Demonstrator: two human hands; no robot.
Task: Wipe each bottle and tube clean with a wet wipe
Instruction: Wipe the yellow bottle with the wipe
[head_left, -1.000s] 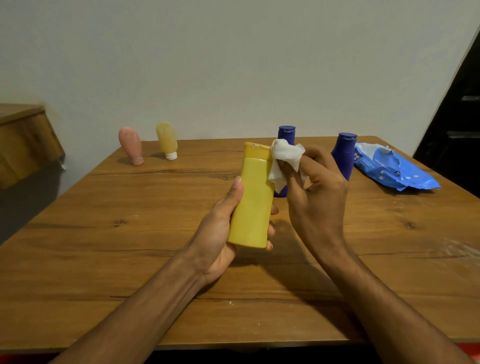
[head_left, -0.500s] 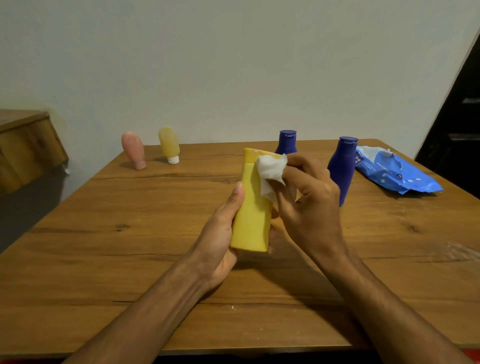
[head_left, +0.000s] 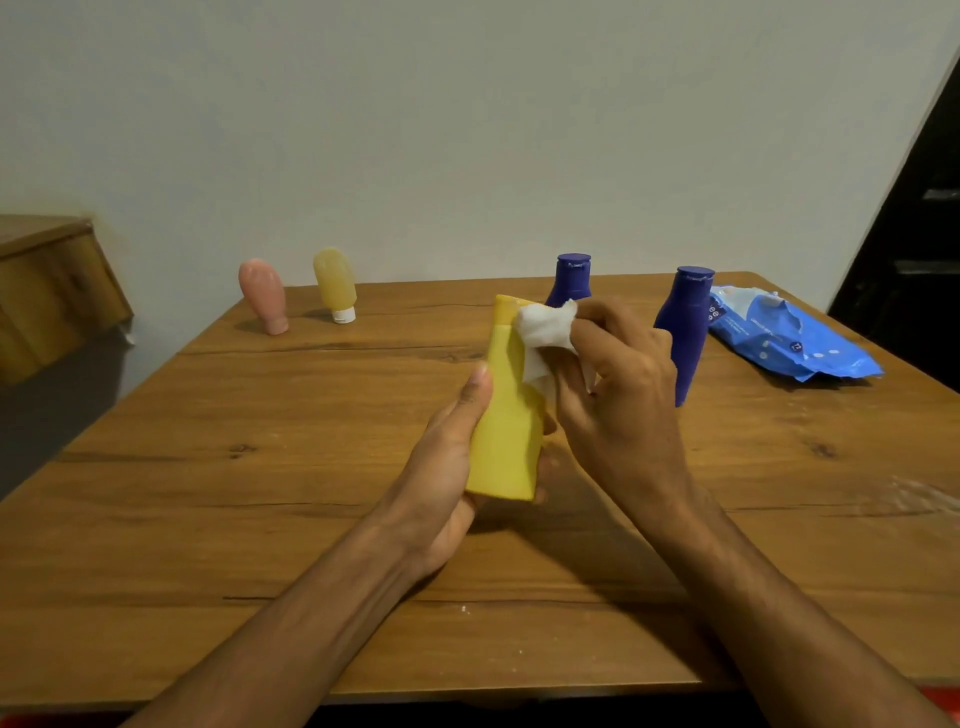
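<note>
Above the near table (head_left: 208, 519) our left hand (head_left: 441, 467) grips the yellow bottle (head_left: 506, 415) upright, steadying it, we judge, while our right hand (head_left: 618, 395) pinches the wet wipe (head_left: 543, 332) against its shoulder.

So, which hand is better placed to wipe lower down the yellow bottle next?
Right hand: it pinches the wet wipe against the yellow bottle, while the left hand grips the bottle.

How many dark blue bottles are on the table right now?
2. The far blue bottle stands behind the held yellow bottle, partly hidden; the near blue bottle stands beside the wipe pack. No others visible.
</note>
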